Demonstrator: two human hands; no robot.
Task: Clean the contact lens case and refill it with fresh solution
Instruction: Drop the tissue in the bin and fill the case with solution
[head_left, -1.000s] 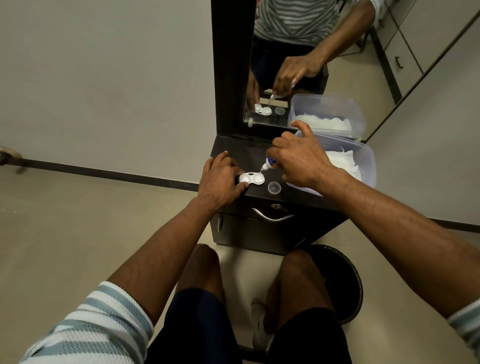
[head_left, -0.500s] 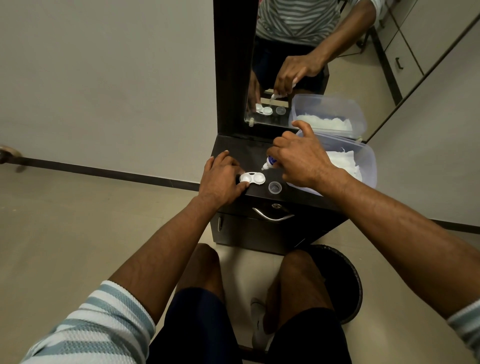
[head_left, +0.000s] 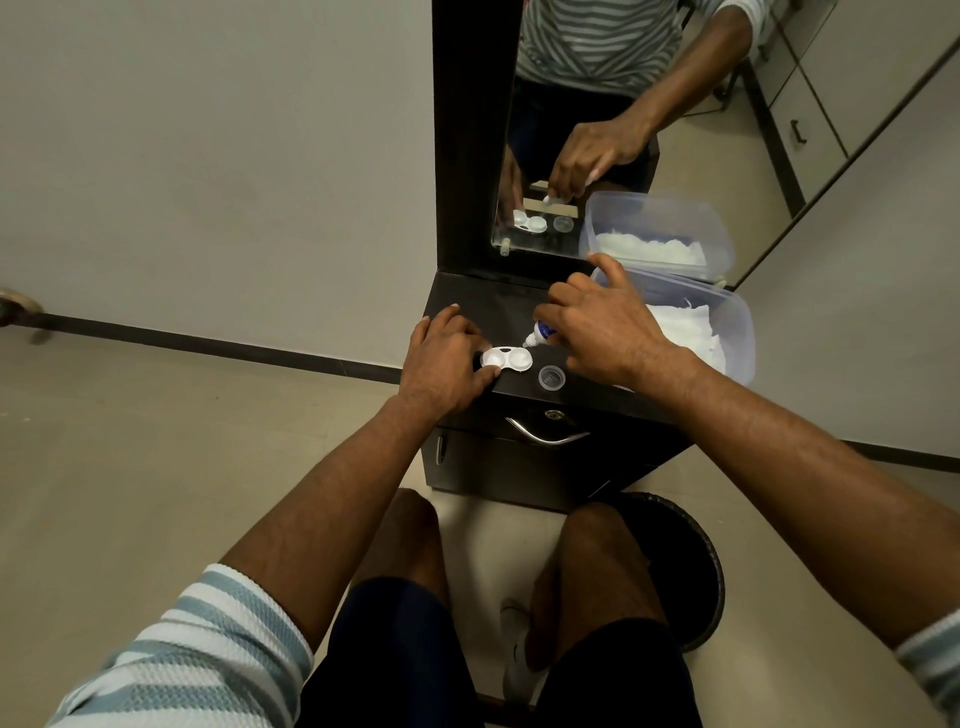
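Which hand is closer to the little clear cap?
Right. The right hand, holding the bottle, hovers just beside the clear cap; the left hand grips the lens case farther away.

The white lens case (head_left: 506, 359) sits open and flat on the dark counter (head_left: 480, 306), both wells facing up. The little solution bottle (head_left: 537, 332) is tipped nozzle-down just above its right well, with a clear cap (head_left: 551, 376) lying just to the right.

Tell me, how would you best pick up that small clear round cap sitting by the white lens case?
Probably pinch the small clear round cap across its low rim, coming straight down from above. It sits flat with its open side up on the dark cabinet top, apart from the white twin-well lens case, so its sides are free. The right hand hovers close, so approach from the front edge.
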